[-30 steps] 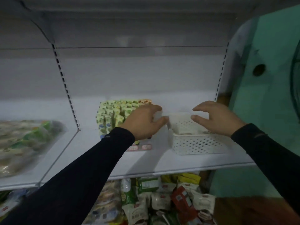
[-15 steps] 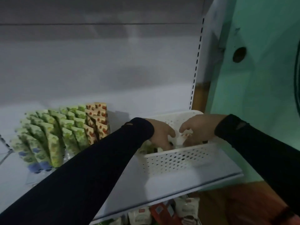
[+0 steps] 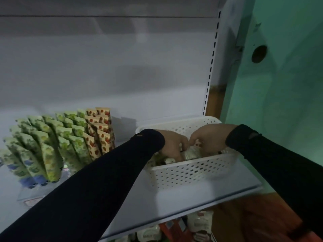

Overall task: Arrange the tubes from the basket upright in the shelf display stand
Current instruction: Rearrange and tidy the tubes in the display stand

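A white perforated basket [image 3: 190, 173] sits on the right of the white shelf [image 3: 183, 199]. Both hands reach down into it. My left hand [image 3: 173, 145] curls its fingers among the tubes [image 3: 191, 152] lying in the basket. My right hand [image 3: 209, 138] is bent over the same pale tube, fingers curled on it. What each fingertip grips is partly hidden by the basket wall. To the left, the clear display stand [image 3: 35, 191] holds several rows of upright green tubes [image 3: 50, 145] and a row of orange-patterned tubes [image 3: 101, 133].
The shelf's back panel and a slotted upright [image 3: 210, 67] rise behind the basket. A green wall [image 3: 279, 102] is at the right. Packaged goods [image 3: 199, 224] fill the shelf below.
Both hands moved from the basket's rim down into the basket, and the view shifted to the right and closer. In the last half second they closed together over a tube.
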The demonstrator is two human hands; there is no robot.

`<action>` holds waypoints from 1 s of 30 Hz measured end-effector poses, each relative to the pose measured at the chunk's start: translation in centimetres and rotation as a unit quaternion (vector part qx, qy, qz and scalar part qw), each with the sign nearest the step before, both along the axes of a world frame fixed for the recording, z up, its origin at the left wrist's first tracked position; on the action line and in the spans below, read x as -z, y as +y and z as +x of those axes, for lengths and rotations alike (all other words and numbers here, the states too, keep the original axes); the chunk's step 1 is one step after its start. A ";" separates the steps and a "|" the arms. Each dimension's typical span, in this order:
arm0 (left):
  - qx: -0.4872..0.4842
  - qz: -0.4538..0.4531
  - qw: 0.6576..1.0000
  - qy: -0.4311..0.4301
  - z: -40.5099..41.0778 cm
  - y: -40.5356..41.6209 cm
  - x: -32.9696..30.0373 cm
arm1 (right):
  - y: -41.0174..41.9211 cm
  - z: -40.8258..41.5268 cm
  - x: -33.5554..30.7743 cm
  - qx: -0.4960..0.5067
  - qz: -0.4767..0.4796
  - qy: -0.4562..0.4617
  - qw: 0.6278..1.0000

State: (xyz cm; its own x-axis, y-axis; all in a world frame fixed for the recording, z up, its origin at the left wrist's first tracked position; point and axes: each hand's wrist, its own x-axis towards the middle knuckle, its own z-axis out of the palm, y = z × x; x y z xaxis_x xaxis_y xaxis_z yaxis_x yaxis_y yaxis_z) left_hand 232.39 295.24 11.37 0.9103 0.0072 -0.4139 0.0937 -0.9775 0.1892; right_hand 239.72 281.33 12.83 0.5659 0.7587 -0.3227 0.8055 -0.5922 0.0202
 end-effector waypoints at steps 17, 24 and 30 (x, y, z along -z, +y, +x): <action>-0.036 -0.086 0.987 -0.131 0.2 -0.3 0.6 | -2.0 0.8 -1.2 0.096 0.353 -0.088 0.926; -0.168 -0.324 0.851 -0.378 -1.5 -0.5 -3.0 | -2.7 -1.3 -3.1 0.187 0.583 0.057 0.789; -0.242 -0.496 0.735 -0.393 -5.9 0.0 -5.5 | -2.2 -5.1 -4.5 0.164 0.678 0.185 0.692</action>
State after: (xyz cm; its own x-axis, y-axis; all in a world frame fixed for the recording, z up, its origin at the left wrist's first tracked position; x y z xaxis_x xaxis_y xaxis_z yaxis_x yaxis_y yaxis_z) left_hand 226.53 295.21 16.85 0.8615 0.4588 0.2177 -0.1336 -0.2087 0.9688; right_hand 234.60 279.11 17.31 0.8482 0.3561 0.3922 0.4252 -0.0161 -0.9049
